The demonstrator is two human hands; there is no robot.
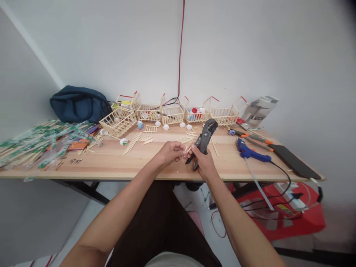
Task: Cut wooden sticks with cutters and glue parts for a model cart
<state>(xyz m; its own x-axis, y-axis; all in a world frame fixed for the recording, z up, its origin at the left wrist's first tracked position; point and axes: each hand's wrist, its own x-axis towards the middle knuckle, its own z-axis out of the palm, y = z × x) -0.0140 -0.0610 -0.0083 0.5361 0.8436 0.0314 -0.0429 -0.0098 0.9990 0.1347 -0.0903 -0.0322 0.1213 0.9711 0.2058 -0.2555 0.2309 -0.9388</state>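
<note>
The left hand's (171, 152) fingers are pinched together on a short pale wooden stick (188, 149), holding it just beside the right hand (203, 162). The right fingers are wrapped round the handles of a black hand cutter (205, 138), whose head points up and away from the body. Whether its blades are parted or closed is too small to tell. Both hands hover just above the near edge of the light wooden table (144, 165), touching or nearly touching each other at the stick.

Judging by this, the step in hand is bringing the stick to the cutter for trimming. A cut would call for the stick to sit squarely between the blades, with the left fingertips well back.

Loose pale sticks (137, 141) lie just beyond the hands. Behind them, a row of small stick-built carts with red handles (172, 113) stands along the wall, with white bottle caps (166, 127) scattered in front. A blue hot-glue gun (250, 151) and an orange-handled tool (254, 138) lie to the right. Green printed packets (41, 142) are heaped at the far left, with a navy fabric bag (78, 104) behind them.
</note>
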